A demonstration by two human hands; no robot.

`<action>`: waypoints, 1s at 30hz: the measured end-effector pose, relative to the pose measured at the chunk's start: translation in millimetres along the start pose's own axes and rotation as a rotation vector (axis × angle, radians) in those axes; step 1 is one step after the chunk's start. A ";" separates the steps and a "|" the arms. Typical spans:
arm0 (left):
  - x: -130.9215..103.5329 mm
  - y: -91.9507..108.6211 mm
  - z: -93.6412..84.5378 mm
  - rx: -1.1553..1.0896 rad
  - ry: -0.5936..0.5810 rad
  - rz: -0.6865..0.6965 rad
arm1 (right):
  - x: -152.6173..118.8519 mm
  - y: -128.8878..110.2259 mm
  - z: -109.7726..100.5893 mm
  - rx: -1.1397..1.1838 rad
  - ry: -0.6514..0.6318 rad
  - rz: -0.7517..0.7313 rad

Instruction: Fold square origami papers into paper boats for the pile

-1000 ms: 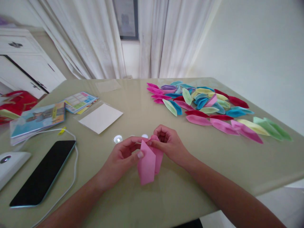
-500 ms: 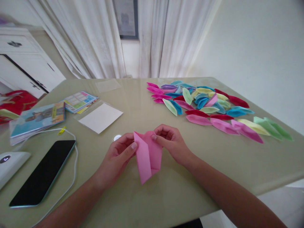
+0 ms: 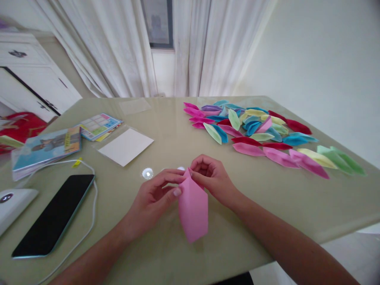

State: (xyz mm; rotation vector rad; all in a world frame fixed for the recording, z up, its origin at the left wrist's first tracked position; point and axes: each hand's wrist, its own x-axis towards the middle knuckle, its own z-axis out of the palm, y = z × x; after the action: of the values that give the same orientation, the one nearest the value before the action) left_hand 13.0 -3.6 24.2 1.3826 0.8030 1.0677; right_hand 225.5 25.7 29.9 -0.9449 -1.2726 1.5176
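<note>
A pink sheet of folded paper (image 3: 194, 209) hangs just above the table between my two hands, its lower point toward me. My left hand (image 3: 157, 194) pinches its upper left edge, thumb in front and fingers behind. At the top corner, my right hand (image 3: 212, 176) grips the paper between thumb and curled fingers. The fingertips of both hands nearly meet there. The back of the paper is hidden from me. Beyond my right hand lie several folded paper pieces (image 3: 280, 157) in pink, red, blue, green, yellow and purple.
At left, a black-screened phone (image 3: 55, 215) lies by a white cable (image 3: 94, 209) and a white device (image 3: 16, 206). Booklets (image 3: 49, 146) and a white card (image 3: 127, 147) sit farther back. The table (image 3: 237, 237) ends at a wall and curtains.
The pink paper has turned and its side flaps have come together, so a smooth outer face now shows. My left hand has shifted right, closer to my right hand.
</note>
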 end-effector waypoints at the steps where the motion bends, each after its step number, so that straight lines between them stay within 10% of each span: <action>1: -0.5 -0.1 -0.3 0.025 0.002 0.006 | -0.2 0.1 0.2 0.008 0.000 -0.007; 30: 0.7 -5.1 -0.2 -0.037 0.146 -0.140 | -6.4 0.5 1.9 -0.227 -0.036 -0.097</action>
State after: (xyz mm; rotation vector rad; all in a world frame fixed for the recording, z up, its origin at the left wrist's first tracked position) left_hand 13.6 -2.4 19.2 1.2094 0.9680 1.0776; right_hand 225.4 19.1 29.8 -0.9873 -1.5191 1.3401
